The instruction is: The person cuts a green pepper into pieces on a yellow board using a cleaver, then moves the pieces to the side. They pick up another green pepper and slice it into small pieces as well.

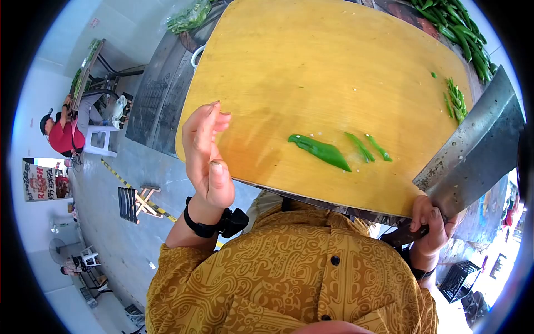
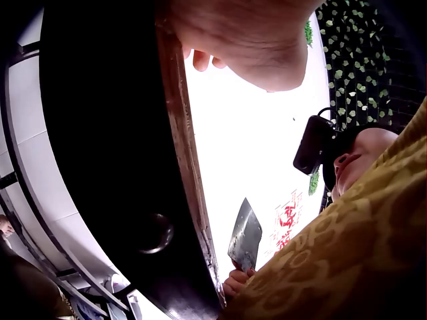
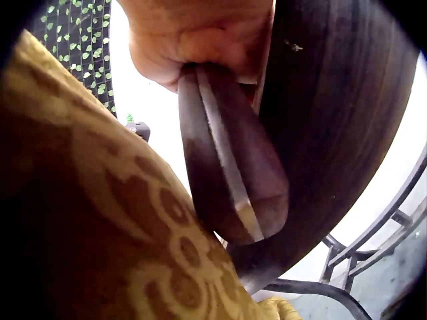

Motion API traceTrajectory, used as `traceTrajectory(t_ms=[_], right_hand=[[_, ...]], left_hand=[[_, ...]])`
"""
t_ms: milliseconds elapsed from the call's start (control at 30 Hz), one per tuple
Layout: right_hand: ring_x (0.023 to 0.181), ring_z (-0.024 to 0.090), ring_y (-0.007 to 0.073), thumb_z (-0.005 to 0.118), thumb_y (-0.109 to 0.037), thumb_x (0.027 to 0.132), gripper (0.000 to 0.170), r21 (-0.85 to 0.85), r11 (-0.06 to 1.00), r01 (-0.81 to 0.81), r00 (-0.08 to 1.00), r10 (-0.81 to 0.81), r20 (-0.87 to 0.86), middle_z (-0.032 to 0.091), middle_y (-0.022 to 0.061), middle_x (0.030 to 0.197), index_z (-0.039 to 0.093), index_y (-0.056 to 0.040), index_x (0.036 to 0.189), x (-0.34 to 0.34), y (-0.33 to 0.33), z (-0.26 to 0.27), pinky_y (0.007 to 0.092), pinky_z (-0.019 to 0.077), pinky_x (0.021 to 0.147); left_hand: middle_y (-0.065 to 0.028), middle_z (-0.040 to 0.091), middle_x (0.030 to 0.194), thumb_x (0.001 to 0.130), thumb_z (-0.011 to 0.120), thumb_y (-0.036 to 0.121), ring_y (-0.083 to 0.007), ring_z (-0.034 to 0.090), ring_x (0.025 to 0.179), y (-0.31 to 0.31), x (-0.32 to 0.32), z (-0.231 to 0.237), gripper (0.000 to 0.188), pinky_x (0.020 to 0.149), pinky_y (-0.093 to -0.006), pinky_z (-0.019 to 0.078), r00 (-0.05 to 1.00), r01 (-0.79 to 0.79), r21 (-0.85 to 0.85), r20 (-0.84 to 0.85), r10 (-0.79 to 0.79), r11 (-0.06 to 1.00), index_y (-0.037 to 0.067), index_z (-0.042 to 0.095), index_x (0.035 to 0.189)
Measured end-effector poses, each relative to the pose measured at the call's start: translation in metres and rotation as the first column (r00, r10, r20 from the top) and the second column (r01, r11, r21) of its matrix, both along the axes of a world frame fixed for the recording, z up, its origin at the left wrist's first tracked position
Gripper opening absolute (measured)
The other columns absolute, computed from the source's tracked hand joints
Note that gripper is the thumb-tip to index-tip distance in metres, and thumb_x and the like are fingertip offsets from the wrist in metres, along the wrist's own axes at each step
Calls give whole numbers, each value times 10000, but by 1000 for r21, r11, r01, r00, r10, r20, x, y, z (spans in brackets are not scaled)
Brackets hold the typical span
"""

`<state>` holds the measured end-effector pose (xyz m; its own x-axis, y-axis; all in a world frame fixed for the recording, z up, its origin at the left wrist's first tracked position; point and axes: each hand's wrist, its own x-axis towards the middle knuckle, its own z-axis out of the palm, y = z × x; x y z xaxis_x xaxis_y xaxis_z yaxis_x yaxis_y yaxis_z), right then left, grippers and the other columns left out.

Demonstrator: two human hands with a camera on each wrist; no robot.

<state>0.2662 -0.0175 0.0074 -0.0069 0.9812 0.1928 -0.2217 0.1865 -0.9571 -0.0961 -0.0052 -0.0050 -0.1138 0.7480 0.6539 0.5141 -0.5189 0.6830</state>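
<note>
My right hand (image 1: pixel 433 227) grips the dark handle (image 3: pixel 230 160) of a broad cleaver at the right front corner of a yellow cutting board (image 1: pixel 311 72). The cleaver's blade (image 1: pixel 478 133) points up and away, overlapping the board's right edge in the head view. Over the board's left front corner is my left hand (image 1: pixel 208 158), fingers extended, thumb apart, holding nothing. A cut piece of green pepper (image 1: pixel 321 152) lies near the board's front edge, with two thin pepper strips (image 1: pixel 361 148) to its right. Several more strips (image 1: pixel 457 100) are bunched at the right side.
Whole green peppers (image 1: pixel 459 30) are heaped beyond the board's far right corner. Greens in a plastic bag (image 1: pixel 190 16) lie at the far left. A folding stool (image 1: pixel 139 203) stands on the floor to the left, and a person in red (image 1: pixel 65 135) sits farther off.
</note>
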Motion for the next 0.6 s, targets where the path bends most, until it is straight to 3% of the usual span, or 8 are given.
traceTrajectory(t_ms=[167, 233, 333, 433, 600], right_hand=[[446, 438, 132, 526, -92, 859, 328, 9, 1000, 16, 1000, -16, -5, 454, 36, 592, 479, 43, 1154, -3, 1, 1, 240, 353, 442], [445, 438, 133, 527, -94, 864, 318, 5, 1000, -11, 1000, 11, 9, 455, 37, 597, 481, 41, 1148, 0, 1, 1, 241, 356, 448], [451, 441, 133, 520, -91, 867, 294, -1, 1000, -2, 1000, 2, 14, 458, 44, 606, 484, 39, 1128, 0, 0, 0, 244, 358, 454], [459, 447, 135, 514, -87, 868, 231, 13, 1000, -19, 1000, 18, 12, 463, 53, 614, 491, 37, 1061, 0, 2, 1, 247, 361, 456], [454, 448, 146, 518, -87, 871, 135, -6, 1000, -17, 1000, 17, 20, 467, 64, 610, 489, 26, 939, -1, 3, 4, 259, 363, 448]], left_hand=[[-206, 398, 1370, 945, 399, 569, -252, 493, 1126, 0, -2, -4, 813, 953, -386, 394, 998, 26, 11, 54, -27, 1000, -91, 308, 1412], [-213, 398, 1375, 938, 430, 561, -253, 487, 1142, -1, 0, -4, 834, 964, -388, 388, 997, 13, -20, 77, -11, 1000, -77, 256, 1446], [-218, 397, 1381, 932, 468, 540, -261, 475, 1174, 2, 6, 7, 853, 981, -392, 378, 995, 81, -196, 80, -66, 977, -55, 192, 1477], [-221, 395, 1387, 937, 468, 526, -266, 467, 1193, 2, 6, 8, 838, 984, -392, 374, 994, 93, -189, 77, -80, 978, -45, 187, 1482], [-182, 321, 1442, 952, 489, 361, -282, 418, 1252, 0, 1, -4, 690, 1041, -429, 338, 996, -67, 94, -52, 72, 993, -41, 252, 1459]])
